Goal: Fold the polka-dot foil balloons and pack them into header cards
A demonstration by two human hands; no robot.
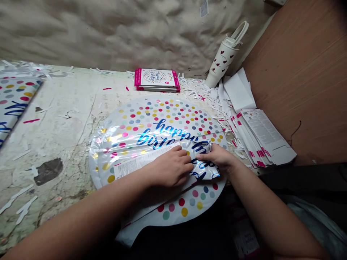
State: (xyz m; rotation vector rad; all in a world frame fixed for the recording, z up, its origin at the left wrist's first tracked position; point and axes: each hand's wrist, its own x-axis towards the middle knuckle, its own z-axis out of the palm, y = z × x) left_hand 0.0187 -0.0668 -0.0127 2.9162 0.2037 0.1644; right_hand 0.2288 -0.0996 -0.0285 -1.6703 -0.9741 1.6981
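Observation:
A flat, white foil balloon (162,119) with coloured dots and blue "happy birthday" lettering lies in front of me. On top of it rests a printed card (135,166), slanted and partly hidden by my left forearm. My left hand (173,164) is over the card, its curled fingers pressed on the foil beside the card's right end. My right hand (221,159) pinches the balloon's folded-over right side between thumb and fingers. The balloon's tail (130,234) hangs over the near table edge.
A stack of pink-edged packages (157,79) sits behind the balloon. At the right stand a white tumbler (222,61) with hearts and a pile of printed cards (262,137). Paper scraps (197,88) litter the table. Another dotted balloon (16,101) lies at far left.

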